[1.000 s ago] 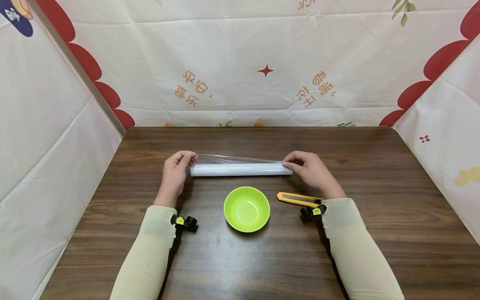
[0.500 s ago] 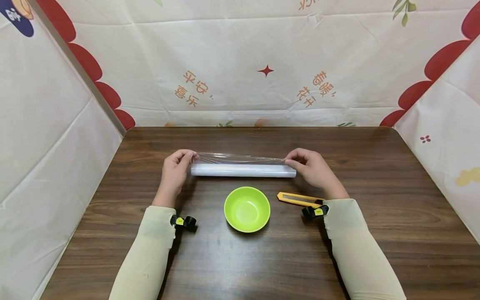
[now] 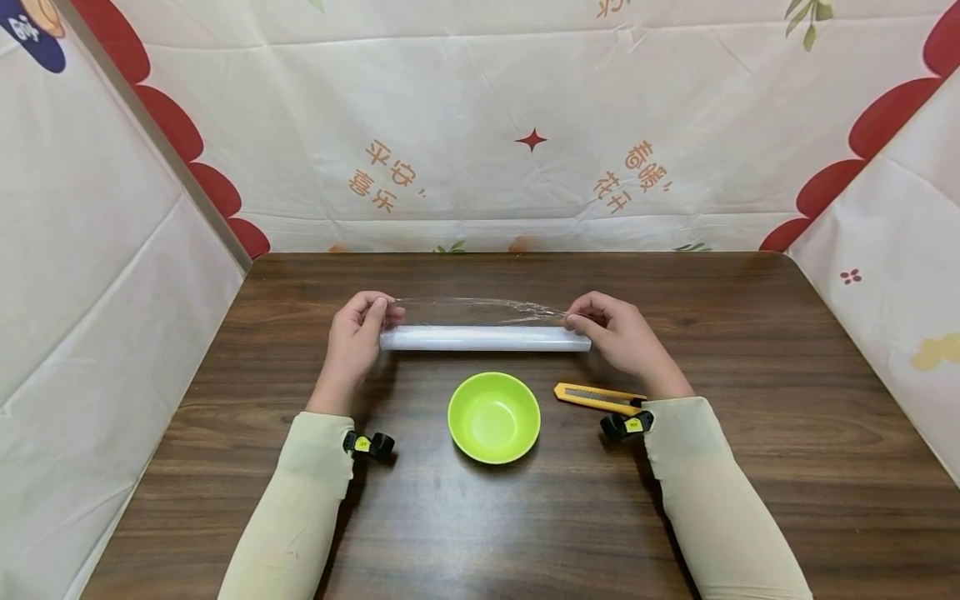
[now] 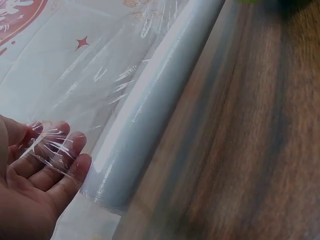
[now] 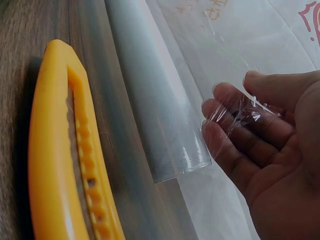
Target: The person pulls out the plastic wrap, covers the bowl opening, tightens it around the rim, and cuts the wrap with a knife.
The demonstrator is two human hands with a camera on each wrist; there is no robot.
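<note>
A roll of plastic wrap [image 3: 483,338] lies crosswise on the table, with a clear sheet of film [image 3: 465,312] drawn up from it on the far side. My left hand [image 3: 356,337] pinches the film's left corner between thumb and forefinger; in the left wrist view the film [image 4: 107,80] stretches over the other fingers [image 4: 65,187]. At the opposite corner my right hand [image 3: 618,337] pinches the film, which bunches in creases there. The right wrist view shows crumpled film across that hand's fingers [image 5: 235,150], beside the roll's end [image 5: 185,160].
A green bowl [image 3: 493,418] stands on the wooden table [image 3: 480,533] in front of the roll. A yellow utility knife [image 3: 596,397] lies right of the bowl, its end under the right wrist camera [image 3: 626,425]. A printed white curtain [image 3: 480,125] rises behind the table.
Both hands have risen slightly toward the far side, lifting the film's edge farther from the roll. The right hand shifted right, then back left. Bowl and knife stayed put.
</note>
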